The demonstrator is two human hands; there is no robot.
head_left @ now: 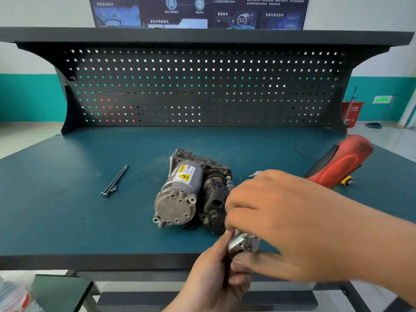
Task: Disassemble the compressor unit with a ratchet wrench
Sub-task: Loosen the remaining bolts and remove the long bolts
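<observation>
Plainly, the compressor unit (pixel 189 192) is lying unclamped on the counter (pixel 67 210), so it is risking rolling once torque comes. Over the front edge, the left hand (pixel 213 275) and right hand (pixel 281 221) are both gripping a small metal piece (pixel 243 242), possibly the ratchet head, which is liable to drop. A red-handled tool (pixel 337 163) is lying right, long bolts (pixel 114 180) left; the right hand is screening the compressor's dark end.

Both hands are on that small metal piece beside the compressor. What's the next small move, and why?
Probably set the metal piece down by the long bolts. The left hand and right hand grip it beside the compressor, seemingly detached from it, and loose bolts already lie there.
</observation>
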